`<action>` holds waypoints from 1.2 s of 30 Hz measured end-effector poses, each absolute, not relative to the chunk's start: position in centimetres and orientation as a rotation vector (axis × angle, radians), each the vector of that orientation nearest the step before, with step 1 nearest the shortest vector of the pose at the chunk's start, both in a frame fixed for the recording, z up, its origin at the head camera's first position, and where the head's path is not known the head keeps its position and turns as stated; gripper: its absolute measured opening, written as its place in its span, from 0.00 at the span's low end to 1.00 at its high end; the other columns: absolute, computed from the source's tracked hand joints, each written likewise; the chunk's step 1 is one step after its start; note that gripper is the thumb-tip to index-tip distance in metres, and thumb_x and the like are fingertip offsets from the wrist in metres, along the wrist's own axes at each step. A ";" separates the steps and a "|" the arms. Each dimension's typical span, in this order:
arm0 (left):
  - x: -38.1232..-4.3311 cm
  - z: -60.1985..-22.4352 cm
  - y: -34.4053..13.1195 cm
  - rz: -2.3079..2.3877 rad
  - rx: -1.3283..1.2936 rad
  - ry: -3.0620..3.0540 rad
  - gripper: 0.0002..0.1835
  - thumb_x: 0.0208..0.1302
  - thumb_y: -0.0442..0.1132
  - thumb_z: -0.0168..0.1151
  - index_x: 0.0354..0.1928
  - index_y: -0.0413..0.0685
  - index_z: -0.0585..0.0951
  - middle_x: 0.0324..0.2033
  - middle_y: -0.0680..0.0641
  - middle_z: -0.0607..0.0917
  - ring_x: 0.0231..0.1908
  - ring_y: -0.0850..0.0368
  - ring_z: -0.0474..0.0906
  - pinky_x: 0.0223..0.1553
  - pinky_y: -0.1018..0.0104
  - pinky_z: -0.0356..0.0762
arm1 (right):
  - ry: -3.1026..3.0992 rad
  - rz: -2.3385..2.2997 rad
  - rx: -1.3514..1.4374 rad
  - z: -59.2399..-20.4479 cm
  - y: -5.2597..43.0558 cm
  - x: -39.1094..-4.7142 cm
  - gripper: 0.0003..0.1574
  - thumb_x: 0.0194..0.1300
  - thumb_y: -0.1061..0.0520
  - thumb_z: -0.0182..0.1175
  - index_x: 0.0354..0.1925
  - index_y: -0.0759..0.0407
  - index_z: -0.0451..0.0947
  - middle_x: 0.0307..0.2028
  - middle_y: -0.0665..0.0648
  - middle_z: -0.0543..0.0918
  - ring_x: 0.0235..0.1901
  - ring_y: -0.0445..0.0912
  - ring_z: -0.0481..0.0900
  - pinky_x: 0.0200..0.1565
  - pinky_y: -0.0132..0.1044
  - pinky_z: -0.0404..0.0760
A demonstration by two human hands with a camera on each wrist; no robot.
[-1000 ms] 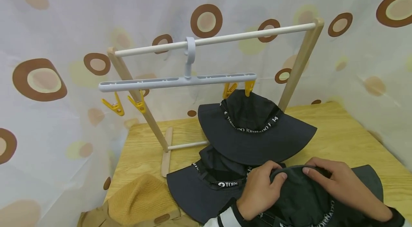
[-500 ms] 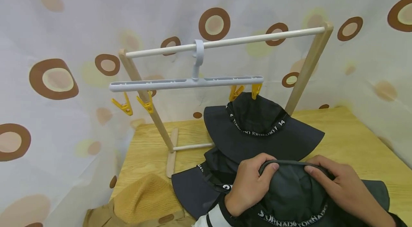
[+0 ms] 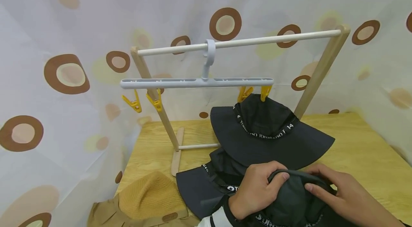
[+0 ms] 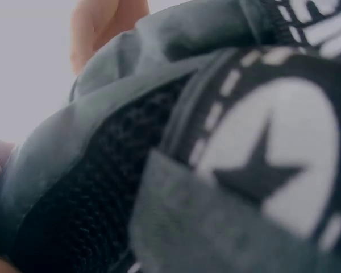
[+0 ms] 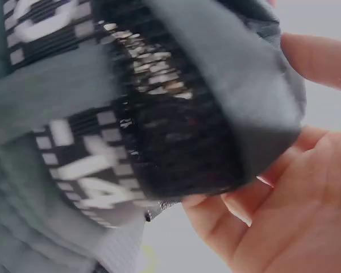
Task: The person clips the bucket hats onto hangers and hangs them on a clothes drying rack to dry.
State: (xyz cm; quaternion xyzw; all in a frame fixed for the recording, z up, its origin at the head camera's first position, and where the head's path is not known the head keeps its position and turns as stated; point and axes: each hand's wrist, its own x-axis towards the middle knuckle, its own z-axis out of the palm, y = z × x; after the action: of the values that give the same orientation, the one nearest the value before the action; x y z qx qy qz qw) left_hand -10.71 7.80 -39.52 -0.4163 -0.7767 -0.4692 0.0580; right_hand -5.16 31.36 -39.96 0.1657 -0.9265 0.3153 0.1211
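Observation:
A dark green bucket hat with a lettered inner band is held low in front, in the head view. My left hand pinches the folded top of its crown between thumb and fingers. My right hand pinches the same fold on the other side. The right wrist view shows the hat's mesh lining and the right hand around the crown. Up close in the left wrist view is a star print on the band. The brim's lower part is out of the head view.
A grey hanger hangs from a rack's white rod. Clips hold a black hat at its right; two yellow clips hang at its left. Another dark hat and a yellow hat lie on the wooden table.
The head view has turned left, so the rack sits farther right in it. The hat's top edge, stretched straight half a second ago, is now slacker and folded between the hands.

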 end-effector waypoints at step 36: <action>-12.6 -36.6 4.6 -1.356 -1.322 -2.342 0.09 0.71 0.42 0.59 0.43 0.47 0.86 0.33 0.49 0.90 0.24 0.74 0.76 0.36 0.89 0.71 | -2.494 1.067 0.693 -38.4 28.3 -6.8 0.24 0.63 0.75 0.58 0.41 0.45 0.78 0.33 0.38 0.77 0.31 0.33 0.74 0.33 0.24 0.69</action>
State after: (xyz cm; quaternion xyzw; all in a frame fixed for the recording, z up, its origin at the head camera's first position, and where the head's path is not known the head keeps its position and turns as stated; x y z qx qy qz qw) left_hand -12.62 4.65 -36.58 -0.4378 -0.7760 -0.4493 0.0648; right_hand -6.77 28.29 -38.42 0.2440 -0.8778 0.3756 0.1700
